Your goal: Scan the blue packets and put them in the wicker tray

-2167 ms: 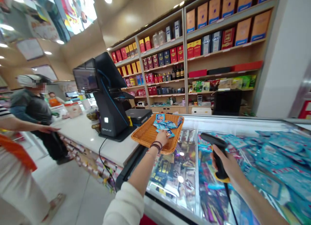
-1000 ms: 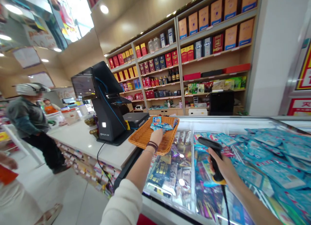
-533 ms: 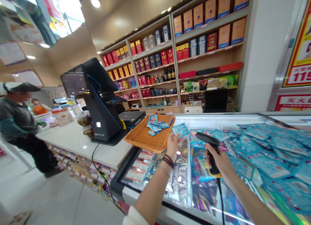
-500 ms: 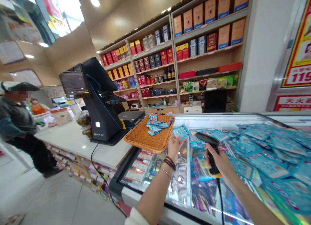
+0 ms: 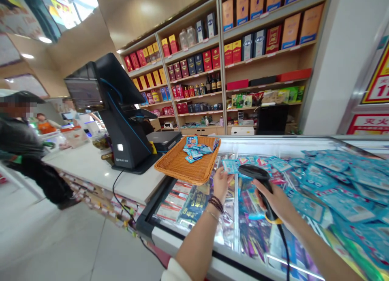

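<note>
My left hand (image 5: pixel 221 182) pinches a small light-blue packet (image 5: pixel 231 166) by its lower left edge, above the glass top of the freezer. Wrapped round the handle of a black barcode scanner (image 5: pixel 254 172) is my right hand (image 5: pixel 270 198). The scanner's head points left and lies close to the packet's right end; I cannot tell whether they touch. Left of my left hand, an orange wicker basket (image 5: pixel 170 166) holds several blue packets (image 5: pixel 196 149). To the right, a wide heap of blue packets (image 5: pixel 340 188) covers the glass.
A black till screen (image 5: pixel 121 111) stands on the white counter (image 5: pixel 91 169) at left, with a dark box (image 5: pixel 165 141) beside it. The scanner's cable (image 5: pixel 284 244) hangs down in front. A person in a cap (image 5: pixel 24 139) stands at far left. Shelves of boxed goods line the back.
The packet in my left hand has moved slightly down and right, nearer the scanner head. My right hand still holds the scanner. The camera view has shifted a little.
</note>
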`<control>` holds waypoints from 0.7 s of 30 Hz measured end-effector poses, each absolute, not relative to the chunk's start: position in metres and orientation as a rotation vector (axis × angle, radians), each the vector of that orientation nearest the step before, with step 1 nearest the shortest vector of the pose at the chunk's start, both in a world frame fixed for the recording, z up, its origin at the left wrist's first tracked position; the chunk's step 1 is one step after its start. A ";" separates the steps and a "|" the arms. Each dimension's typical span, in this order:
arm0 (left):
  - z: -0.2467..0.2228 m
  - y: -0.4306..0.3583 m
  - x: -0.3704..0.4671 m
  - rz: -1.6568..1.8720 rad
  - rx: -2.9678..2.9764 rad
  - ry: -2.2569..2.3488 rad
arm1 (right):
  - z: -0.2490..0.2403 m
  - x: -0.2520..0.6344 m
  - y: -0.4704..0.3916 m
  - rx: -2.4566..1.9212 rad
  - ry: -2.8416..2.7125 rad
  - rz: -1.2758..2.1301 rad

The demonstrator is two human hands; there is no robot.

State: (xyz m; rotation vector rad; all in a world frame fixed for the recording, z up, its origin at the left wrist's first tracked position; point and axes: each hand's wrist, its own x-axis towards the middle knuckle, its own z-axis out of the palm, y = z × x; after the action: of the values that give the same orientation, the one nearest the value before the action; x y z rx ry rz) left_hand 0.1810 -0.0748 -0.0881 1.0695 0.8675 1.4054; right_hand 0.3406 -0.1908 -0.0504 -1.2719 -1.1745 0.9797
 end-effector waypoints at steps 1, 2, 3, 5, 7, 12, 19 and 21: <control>-0.088 -0.074 0.181 1.422 1.053 0.884 | -0.049 0.340 -0.193 -1.295 -1.230 0.982; -0.088 -0.073 0.181 1.441 1.048 0.906 | -0.046 0.340 -0.195 -1.321 -1.286 0.978; -0.087 -0.072 0.181 1.461 1.052 0.926 | -0.044 0.340 -0.197 -1.348 -1.339 0.963; -0.086 -0.072 0.180 1.491 1.058 0.953 | -0.038 0.340 -0.201 -1.410 -1.442 0.902; -0.085 -0.072 0.178 1.506 1.061 0.960 | -0.031 0.339 -0.204 -1.469 -1.524 0.813; -0.084 -0.073 0.176 1.521 1.070 0.970 | -0.022 0.337 -0.210 -1.526 -1.604 0.700; -0.083 -0.076 0.175 1.537 1.073 0.968 | -0.023 0.336 -0.209 -1.529 -1.617 0.661; -0.083 -0.076 0.174 1.539 1.078 0.968 | -0.022 0.336 -0.210 -1.536 -1.620 0.646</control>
State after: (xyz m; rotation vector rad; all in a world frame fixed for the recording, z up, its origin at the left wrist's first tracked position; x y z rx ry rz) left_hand 0.1739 -0.0764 -0.0831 1.0780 0.9678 1.5390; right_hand 0.3364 -0.2096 -0.0217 -1.5363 -1.6202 0.6457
